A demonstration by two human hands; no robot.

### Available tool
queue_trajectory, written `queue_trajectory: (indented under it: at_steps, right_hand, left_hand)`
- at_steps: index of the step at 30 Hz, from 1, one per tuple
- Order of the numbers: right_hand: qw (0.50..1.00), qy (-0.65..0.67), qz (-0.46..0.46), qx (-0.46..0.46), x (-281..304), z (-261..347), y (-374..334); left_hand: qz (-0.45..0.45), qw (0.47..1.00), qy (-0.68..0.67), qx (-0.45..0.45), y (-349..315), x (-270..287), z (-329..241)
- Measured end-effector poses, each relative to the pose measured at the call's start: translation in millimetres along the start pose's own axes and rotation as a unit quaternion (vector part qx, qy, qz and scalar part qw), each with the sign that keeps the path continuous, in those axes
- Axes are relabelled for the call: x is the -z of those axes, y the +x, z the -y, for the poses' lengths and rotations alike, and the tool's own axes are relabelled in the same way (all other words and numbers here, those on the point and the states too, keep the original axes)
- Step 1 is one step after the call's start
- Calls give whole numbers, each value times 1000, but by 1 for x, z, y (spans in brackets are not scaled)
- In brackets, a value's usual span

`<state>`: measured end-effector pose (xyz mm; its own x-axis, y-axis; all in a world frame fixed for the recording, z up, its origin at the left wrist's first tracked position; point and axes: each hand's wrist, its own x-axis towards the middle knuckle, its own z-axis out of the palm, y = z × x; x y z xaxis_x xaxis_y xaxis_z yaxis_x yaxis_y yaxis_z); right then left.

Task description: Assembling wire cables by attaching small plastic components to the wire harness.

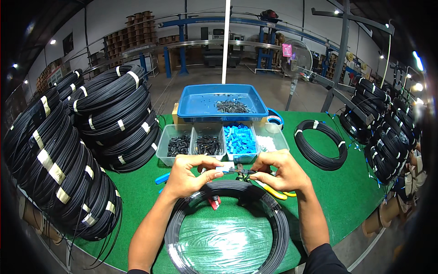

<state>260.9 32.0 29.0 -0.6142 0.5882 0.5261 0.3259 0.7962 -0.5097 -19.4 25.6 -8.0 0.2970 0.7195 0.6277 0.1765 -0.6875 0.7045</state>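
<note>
Above the near cable coil, both my hands meet at chest-side of the compartment box. My left hand (194, 174) pinches a small white and blue connector piece (225, 167) between thumb and fingers. My right hand (282, 171) pinches a thin black cable end (247, 171), which points left toward that piece. Whether the cable is inside the piece is too small to tell. Below the hands lies a wrapped coil of black cable (280, 228) flat on the green table. Yellow-handled pliers (273, 191) lie partly hidden under my right hand. A blue tool handle (162, 178) shows beside my left wrist.
A clear compartment box (164, 160) holds black parts, blue connectors (239, 139) and white pieces (266, 143). Behind it stands a blue tray (196, 116) with dark scraps. Tall cable stacks (114, 116) rise at left; a single coil (320, 145) and more bundles (388, 146) are at right.
</note>
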Motion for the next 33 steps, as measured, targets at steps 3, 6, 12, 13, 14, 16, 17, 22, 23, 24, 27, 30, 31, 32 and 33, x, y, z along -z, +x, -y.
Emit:
queue_trajectory:
  at_steps: [3,6,12,13,14,16,17,22,23,24,27,30,31,32,33]
  right_hand:
    - [1000,-5,7,-11,1,2,0]
    - [999,-21,20,-21,-1,7,1]
    - [999,-1,10,35,-5,-2,0]
    - [999,22,3,38,-5,-3,0]
    - [999,21,2,37,-6,-3,-1]
    - [999,9,2,35,-9,-3,1]
    - [998,0,10,54,-9,1,2]
    - [999,-13,4,41,-11,9,4]
    - [997,-38,-1,63,-12,8,4]
    - [994,-63,-6,85,-12,7,4]
    - [994,-24,-39,94,-21,11,4]
    - [994,-11,-27,102,-15,7,5]
    - [996,-11,-6,85,-12,11,4]
    - [996,-10,-6,85,-12,10,4]
    - [996,-14,-8,89,-13,10,4]
  left_hand:
    - [-5,1000,25,-13,1,-2,-2]
    - [-13,997,60,-36,1,-4,-2]
    - [16,994,95,-45,3,2,-14]
    - [48,993,94,-46,3,3,-16]
    - [49,993,93,-47,4,2,-16]
    - [47,987,103,-111,5,0,-14]
    - [45,988,108,-105,5,0,-15]
    - [44,983,123,-130,4,-2,-14]
    - [38,982,128,-132,4,-3,-15]
    - [39,982,128,-132,4,-2,-16]
    - [6,967,207,-147,3,1,-21]
    - [17,969,191,-155,6,3,-21]
    - [-5,967,182,-180,8,-1,-22]
    - [-26,963,172,-205,9,-3,-21]
    - [-14,979,128,-157,3,-2,-14]
